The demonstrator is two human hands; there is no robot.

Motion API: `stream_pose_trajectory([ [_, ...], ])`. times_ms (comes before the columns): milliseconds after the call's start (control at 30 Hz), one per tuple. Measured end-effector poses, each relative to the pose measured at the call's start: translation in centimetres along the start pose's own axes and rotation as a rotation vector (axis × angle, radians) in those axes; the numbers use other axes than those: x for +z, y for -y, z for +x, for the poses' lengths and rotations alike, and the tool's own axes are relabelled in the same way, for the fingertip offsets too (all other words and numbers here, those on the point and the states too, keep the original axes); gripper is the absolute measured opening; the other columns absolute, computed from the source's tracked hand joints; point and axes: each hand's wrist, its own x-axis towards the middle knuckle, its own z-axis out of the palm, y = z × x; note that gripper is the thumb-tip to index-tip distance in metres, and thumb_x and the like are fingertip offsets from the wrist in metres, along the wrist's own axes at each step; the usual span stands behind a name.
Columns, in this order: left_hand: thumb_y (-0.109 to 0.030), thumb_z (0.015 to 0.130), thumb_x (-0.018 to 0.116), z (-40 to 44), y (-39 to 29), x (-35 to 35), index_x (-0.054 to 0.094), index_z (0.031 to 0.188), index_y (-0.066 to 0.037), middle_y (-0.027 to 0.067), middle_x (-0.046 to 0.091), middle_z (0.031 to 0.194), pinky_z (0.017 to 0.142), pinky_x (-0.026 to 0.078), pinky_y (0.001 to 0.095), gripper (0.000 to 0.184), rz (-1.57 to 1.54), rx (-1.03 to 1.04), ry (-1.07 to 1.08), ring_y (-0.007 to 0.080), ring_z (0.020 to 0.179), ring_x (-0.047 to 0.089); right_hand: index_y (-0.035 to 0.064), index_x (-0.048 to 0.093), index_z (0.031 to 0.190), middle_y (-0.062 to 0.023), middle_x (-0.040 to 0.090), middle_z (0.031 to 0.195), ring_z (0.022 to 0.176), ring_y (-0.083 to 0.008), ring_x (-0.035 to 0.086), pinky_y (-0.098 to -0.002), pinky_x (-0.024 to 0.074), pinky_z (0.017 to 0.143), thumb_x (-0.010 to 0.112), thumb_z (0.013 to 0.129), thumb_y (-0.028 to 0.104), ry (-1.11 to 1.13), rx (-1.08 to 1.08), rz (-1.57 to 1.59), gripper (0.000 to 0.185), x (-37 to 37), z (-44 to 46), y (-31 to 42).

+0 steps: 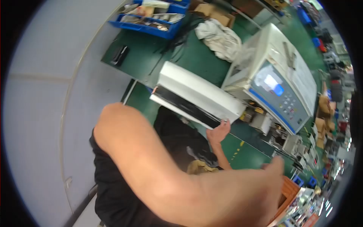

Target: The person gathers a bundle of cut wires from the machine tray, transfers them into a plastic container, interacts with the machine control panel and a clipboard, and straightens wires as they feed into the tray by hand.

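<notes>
A long white channel-shaped part (196,89), with a dark strip along its near side, lies tilted at the bench edge beside a white machine (280,87). My right hand (219,132) grips the part's lower right end, fingertips over its edge. Across the foreground stretches my left arm, very near the camera. My left hand (266,183) is at the lower right, away from the white part and smeared by motion. Its fingers, and anything in them, cannot be made out. The machine has a lit display and a keypad on its blue-edged panel.
On the green bench (138,62) are blue bins (143,26) of small parts, a black object (119,55), dark cables and a crumpled white cloth (219,38). An orange crate (289,193) stands at the lower right. A pale wall (41,102) runs along the left.
</notes>
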Motion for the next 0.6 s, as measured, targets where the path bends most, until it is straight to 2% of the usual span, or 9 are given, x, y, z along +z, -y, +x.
stream_pose_trajectory([
  [33, -0.04, 0.06, 0.07, -0.3, 0.6, 0.0, 0.059, 0.088, -0.008, 0.0088, 0.055, 0.075, 0.087, 0.043, 0.0456, 0.044, -0.007, 0.033, -0.031, 0.0253, 0.078, 0.057, 0.0022, 0.041, 0.134, -0.0245, 0.038, 0.145, 0.137, -0.045, 0.035, -0.0569, 0.0281, 0.115, 0.077, 0.061, 0.015, -0.032, 0.002, 0.006, 0.082, 0.5, 0.2, 0.0],
  [133, -0.035, 0.061, 0.071, -1.9, 2.5, 0.6, 0.058, 0.109, -0.009, 0.0147, 0.054, 0.119, 0.107, 0.037, 0.0461, 0.057, -0.568, -0.125, 0.174, 0.022, 0.12, 0.046, 0.0024, 0.04, 0.135, -0.0236, 0.035, 0.146, 0.138, -0.0451, 0.034, -0.0577, 0.027, 0.115, 0.076, 0.06, 0.013, -0.119, -0.025, 0.054, 0.084, 0.7, 0.4, 0.0],
  [200, -0.013, 0.077, 0.062, -3.3, 3.8, 2.7, 0.061, 0.072, -0.007, 0.0052, 0.06, 0.068, 0.066, 0.052, 0.0318, 0.008, -0.585, 0.143, -0.302, 0.0185, 0.061, 0.06, 0.0027, 0.038, 0.137, -0.0238, 0.034, 0.146, 0.139, -0.045, 0.033, -0.0593, 0.0257, 0.117, 0.077, 0.059, 0.012, -0.073, -0.024, 0.069, 0.087, -0.1, 0.5, 0.3],
  [267, -0.008, 0.076, 0.065, -6.5, 4.9, 7.8, 0.064, 0.076, -0.008, 0.0072, 0.063, 0.071, 0.063, 0.052, 0.0336, 0.002, -0.814, -0.053, -0.775, 0.0182, 0.059, 0.06, 0.0029, 0.039, 0.137, -0.0239, 0.034, 0.147, 0.14, -0.0451, 0.032, -0.0594, 0.0251, 0.117, 0.077, 0.059, 0.012, -0.102, -0.019, 0.057, 0.087, 0.0, 0.2, 0.1],
  [300, -0.007, 0.078, 0.066, -7.2, 7.4, 7.1, 0.064, 0.082, -0.006, 0.0067, 0.064, 0.074, 0.062, 0.05, 0.0336, 0.005, -0.68, -0.256, -0.452, 0.0187, 0.06, 0.059, 0.003, 0.039, 0.137, -0.024, 0.033, 0.148, 0.141, -0.0452, 0.031, -0.0595, 0.0245, 0.118, 0.077, 0.059, 0.012, -0.124, -0.053, 0.034, 0.087, 0.2, 0.5, 0.1],
  [367, -0.004, 0.087, 0.063, -11.4, 10.0, 14.8, 0.063, 0.089, 0.001, 0.0077, 0.065, 0.082, 0.07, 0.05, 0.0301, 0.005, -0.792, -0.867, -0.279, 0.0146, 0.073, 0.06, 0.0035, 0.04, 0.138, -0.0243, 0.032, 0.149, 0.142, -0.0454, 0.031, -0.0598, 0.0228, 0.119, 0.078, 0.06, 0.015, -0.106, -0.025, 0.051, 0.088, -0.1, 0.5, 0.2],
  [433, -0.008, 0.088, 0.066, -17.9, 10.6, 25.4, 0.064, 0.092, 0.001, 0.0088, 0.067, 0.082, 0.077, 0.053, 0.0314, 0.01, -0.662, -1.122, -0.197, 0.0201, 0.078, 0.065, 0.0054, 0.042, 0.138, -0.0235, 0.035, 0.149, 0.142, -0.0444, 0.032, -0.0599, 0.0224, 0.119, 0.079, 0.059, 0.017, -0.003, 0.002, 0.007, 0.088, -0.7, 0.6, 0.6],
  [500, -0.017, 0.085, 0.073, -23.7, 9.8, 30.6, 0.061, 0.117, -0.001, 0.0208, 0.064, 0.119, 0.098, 0.048, 0.046, 0.038, -0.274, -0.937, 0.046, 0.0387, 0.114, 0.06, 0.0073, 0.048, 0.136, -0.0219, 0.038, 0.147, 0.142, -0.043, 0.032, -0.0594, 0.0222, 0.119, 0.08, 0.059, 0.019, 0.03, 0.022, -0.003, 0.084, -1.1, 1.2, 1.2],
  [600, -0.021, 0.086, 0.073, -27.0, 8.7, 33.3, 0.052, 0.134, -0.001, 0.0264, 0.048, 0.142, 0.109, 0.039, 0.0496, 0.056, 0.013, -0.932, 0.17, 0.0444, 0.131, 0.046, 0.0085, 0.054, 0.129, -0.0185, 0.044, 0.138, 0.135, -0.0389, 0.04, -0.058, 0.0241, 0.118, 0.079, 0.058, 0.017, 0.15, 0.06, -0.016, 0.076, -1.2, 1.2, 1.1],
])
